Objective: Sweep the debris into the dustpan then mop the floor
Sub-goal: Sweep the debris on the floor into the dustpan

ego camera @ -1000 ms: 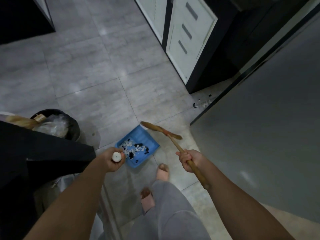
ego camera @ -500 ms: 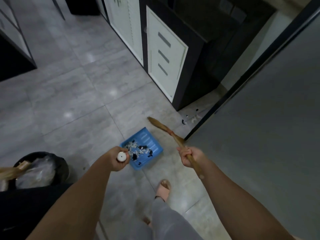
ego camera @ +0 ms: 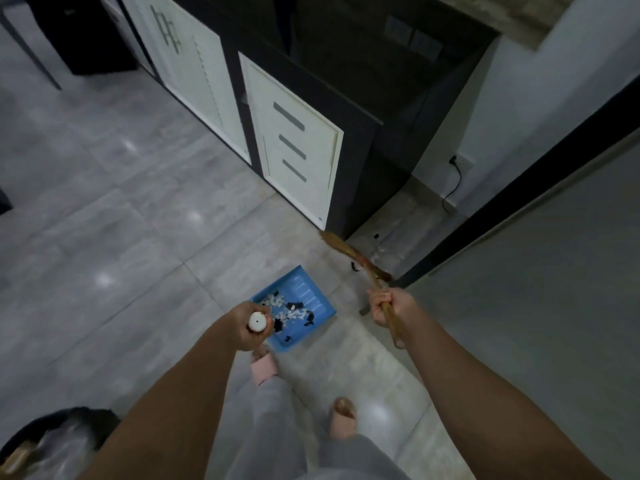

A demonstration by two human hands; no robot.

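Note:
A blue dustpan (ego camera: 313,299) rests on the grey tiled floor and holds black and white scraps. My left hand (ego camera: 247,326) is shut on the dustpan's upright handle, whose white end cap (ego camera: 257,321) faces the camera. My right hand (ego camera: 388,304) grips the brown stick of a broom (ego camera: 346,250), and the bristle head reaches toward the cabinet's corner. A few loose bits of debris (ego camera: 376,250) lie on the floor in the gap between the cabinet and the grey door.
A dark cabinet with white drawer fronts (ego camera: 298,147) stands ahead. A large grey door (ego camera: 554,271) fills the right side. A black bin with a plastic liner (ego camera: 59,441) sits at lower left. My feet in pink slippers (ego camera: 265,367) stand just behind the dustpan.
I have stepped forward toward the cabinet corner; the bin has dropped to the lower left. The broom head has moved closer to the debris in the gap. Both grips are unchanged.

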